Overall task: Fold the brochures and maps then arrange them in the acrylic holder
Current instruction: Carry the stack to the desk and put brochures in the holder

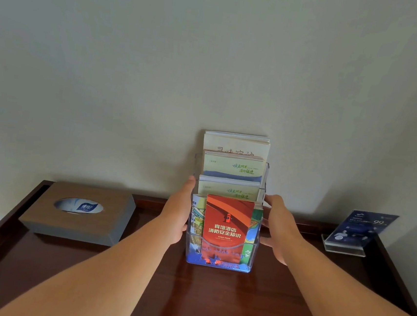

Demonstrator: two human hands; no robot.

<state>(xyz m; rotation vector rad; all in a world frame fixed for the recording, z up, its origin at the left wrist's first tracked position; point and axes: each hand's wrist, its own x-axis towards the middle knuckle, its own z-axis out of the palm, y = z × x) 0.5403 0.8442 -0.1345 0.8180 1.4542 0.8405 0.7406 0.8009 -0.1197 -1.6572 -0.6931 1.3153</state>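
Note:
A clear tiered acrylic holder stands on the dark wooden table against the wall. A red folded brochure fills its front pocket, with colourful maps behind it. Cream and green folded brochures sit in the higher tiers. My left hand presses flat against the holder's left side. My right hand grips the holder's right side, thumb on its upper edge.
A brown tissue box lies at the left. A blue sign in a clear stand sits at the right. The table has a raised rim along its edges, and the wall is right behind the holder.

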